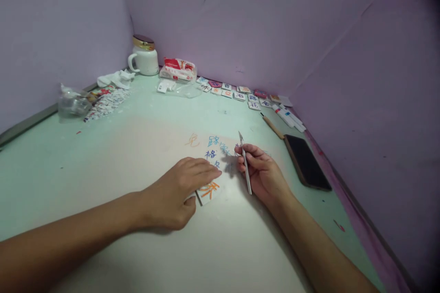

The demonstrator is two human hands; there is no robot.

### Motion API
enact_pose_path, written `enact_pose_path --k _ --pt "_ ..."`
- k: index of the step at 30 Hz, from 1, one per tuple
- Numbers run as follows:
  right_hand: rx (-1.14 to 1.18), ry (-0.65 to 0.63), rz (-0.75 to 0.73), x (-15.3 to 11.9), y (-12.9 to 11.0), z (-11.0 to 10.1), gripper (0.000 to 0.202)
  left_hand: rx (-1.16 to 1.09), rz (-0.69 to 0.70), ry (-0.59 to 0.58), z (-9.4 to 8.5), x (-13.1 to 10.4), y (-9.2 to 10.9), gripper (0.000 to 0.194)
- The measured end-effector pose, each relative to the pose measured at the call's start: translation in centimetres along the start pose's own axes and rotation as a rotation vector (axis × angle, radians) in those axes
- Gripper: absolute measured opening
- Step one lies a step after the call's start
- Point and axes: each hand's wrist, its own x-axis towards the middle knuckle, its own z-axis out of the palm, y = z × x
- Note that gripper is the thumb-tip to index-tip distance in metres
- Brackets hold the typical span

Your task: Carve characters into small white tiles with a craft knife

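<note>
A small white tile [208, 193] with an orange handwritten character lies in front of me. My left hand [182, 190] is closed at its upper left side, with the fingers over its top edge and the thumb by its left edge. Part of the tile is hidden under those fingers. To the right, my right hand [263, 171] is closed on a slim silver craft knife [246, 169], blade pointing up and away from me. The knife is apart from the tile. Handwritten characters [210, 154] in blue and orange mark the white surface [147, 155] beyond both hands.
On the right lie a black phone [307, 161], a wooden-handled tool [273, 127] and white tubes [288, 117]. Several lettered tiles [239, 96] line the back wall. A lidded mug [146, 61], a red-white packet [178, 71], paper scraps [108, 104] and a plastic bag [74, 103] stand back left.
</note>
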Motion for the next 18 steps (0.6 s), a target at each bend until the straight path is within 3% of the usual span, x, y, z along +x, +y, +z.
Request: enact_pose_path --k 4,11,18 --pt "0.000 -0.002 0.006 -0.2 0.4 -0.2 0.013 0.002 -0.017 -0.070 -0.2 0.2 0.3 0.054" --pt "-0.049 -0.023 0.005 -0.5 0.4 0.2 0.014 0.009 -0.088 -0.052 0.0 -0.4 0.1 0.041" --pt "-0.336 -0.042 -0.007 -2.0 0.2 0.6 0.023 0.022 -0.168 -0.029 0.1 -0.5 0.2 0.030"
